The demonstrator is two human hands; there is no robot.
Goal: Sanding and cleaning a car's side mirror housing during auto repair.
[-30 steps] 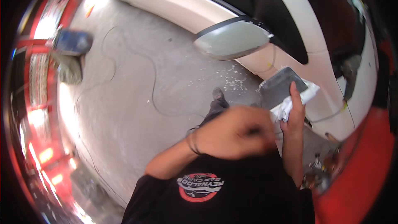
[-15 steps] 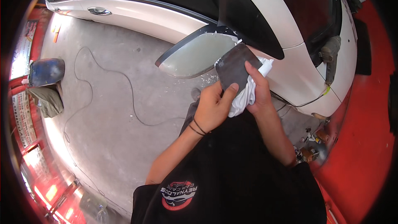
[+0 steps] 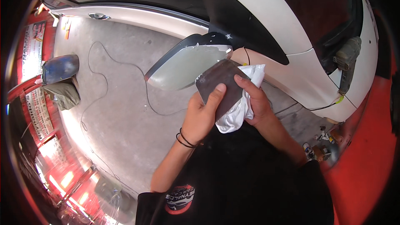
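Observation:
Both hands are closed on a flat, dark grey rectangular plate [image 3: 219, 84] with rounded corners and a pale worn edge; its exact kind cannot be told. My left hand [image 3: 199, 116] grips its near left side, thumb flat on the face and fingers hidden underneath. From the right, my right hand [image 3: 259, 105] pinches the plate's edge and a crumpled white cloth [image 3: 231, 120] bunched under and beside it. Just beyond the plate, a car's side mirror [image 3: 183, 67] juts out, its face coated pale grey-green with ragged flakes along the dark rim. The plate overlaps the mirror's near edge in view.
A white car [image 3: 137, 21] spans the far side and right. On the grey floor [image 3: 125, 141] snakes a thin dark cable [image 3: 107, 85]. A blue container [image 3: 61, 70] stands at left. Bottles and small items [image 3: 321, 148] lie at lower right, near a red floor area [image 3: 371, 158].
The plate and cloth have shifted left and slightly nearer with both hands, and more of the cloth shows. The view has turned a little, so the car and floor items sit differently.

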